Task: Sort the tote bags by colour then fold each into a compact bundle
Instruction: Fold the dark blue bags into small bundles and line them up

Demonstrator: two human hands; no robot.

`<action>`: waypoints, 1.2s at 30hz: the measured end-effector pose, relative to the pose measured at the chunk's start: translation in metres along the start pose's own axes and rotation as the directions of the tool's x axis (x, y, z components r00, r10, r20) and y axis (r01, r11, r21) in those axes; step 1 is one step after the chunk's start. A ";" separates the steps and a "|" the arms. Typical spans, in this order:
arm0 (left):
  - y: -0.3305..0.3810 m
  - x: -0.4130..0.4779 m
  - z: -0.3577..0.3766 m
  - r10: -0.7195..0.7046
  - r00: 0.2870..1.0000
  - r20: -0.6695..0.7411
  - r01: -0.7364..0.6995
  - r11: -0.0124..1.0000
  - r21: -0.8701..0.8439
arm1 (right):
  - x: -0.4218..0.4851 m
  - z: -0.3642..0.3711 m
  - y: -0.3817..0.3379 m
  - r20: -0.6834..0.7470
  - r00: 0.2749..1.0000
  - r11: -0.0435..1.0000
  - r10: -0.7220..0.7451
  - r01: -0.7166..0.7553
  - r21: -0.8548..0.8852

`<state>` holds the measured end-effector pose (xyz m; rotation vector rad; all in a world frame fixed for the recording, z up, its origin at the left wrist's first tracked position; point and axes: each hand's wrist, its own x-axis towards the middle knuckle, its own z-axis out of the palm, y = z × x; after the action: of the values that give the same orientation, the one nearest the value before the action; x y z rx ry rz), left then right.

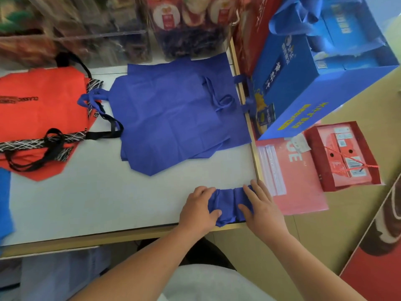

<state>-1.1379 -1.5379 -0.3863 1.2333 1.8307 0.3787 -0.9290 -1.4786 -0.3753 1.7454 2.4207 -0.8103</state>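
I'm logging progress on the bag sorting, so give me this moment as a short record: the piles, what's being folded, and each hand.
being folded: blue bundle, at the near right corner of the table
left hand: grips the bundle's left end
right hand: presses flat on its right end
blue pile: unfolded, stacked mid-table
orange pile: unfolded, black handles, on the left
beside the table: blue gift box, red box
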 end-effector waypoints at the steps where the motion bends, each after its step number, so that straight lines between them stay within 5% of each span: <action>1: 0.000 0.000 -0.001 -0.003 1.000 0.004 0.003 1.000 -0.009 | 0.001 -0.002 -0.002 -0.008 1.000 1.000 0.012 -0.012 0.017; 9: -0.019 -0.004 -0.064 -0.233 0.970 -0.074 0.206 0.941 -0.269 | 0.021 -0.024 -0.044 -0.055 0.998 0.996 -0.003 0.007 0.084; 14: -0.067 0.018 -0.143 -0.476 0.829 -0.293 0.322 0.835 -0.446 | 0.053 -0.022 -0.102 -0.005 0.999 0.978 -0.051 0.051 0.204; 21: -0.087 0.052 -0.179 -0.653 0.713 -0.256 0.320 0.627 -0.710 | 0.102 -0.009 -0.169 0.191 0.978 0.966 -0.081 0.031 0.256; 23: -0.086 0.059 -0.182 -0.659 0.715 -0.233 0.309 0.597 -0.741 | 0.112 -0.007 -0.176 0.206 0.976 0.959 -0.077 0.015 0.284; 29: -0.040 0.049 -0.195 -0.399 0.890 -0.221 0.144 0.707 -0.692 | 0.109 -0.021 -0.201 0.135 0.971 0.953 -0.199 0.159 0.260; 36: -0.004 -0.001 -0.219 -0.481 0.787 -0.386 -0.032 0.593 -0.805 | 0.096 -0.029 -0.224 -0.037 0.899 0.872 -0.436 0.432 0.229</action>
<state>-1.3135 -1.4951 -0.2628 0.2184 1.9116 1.3643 -1.1568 -1.4330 -0.2970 1.2421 2.8541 -1.1863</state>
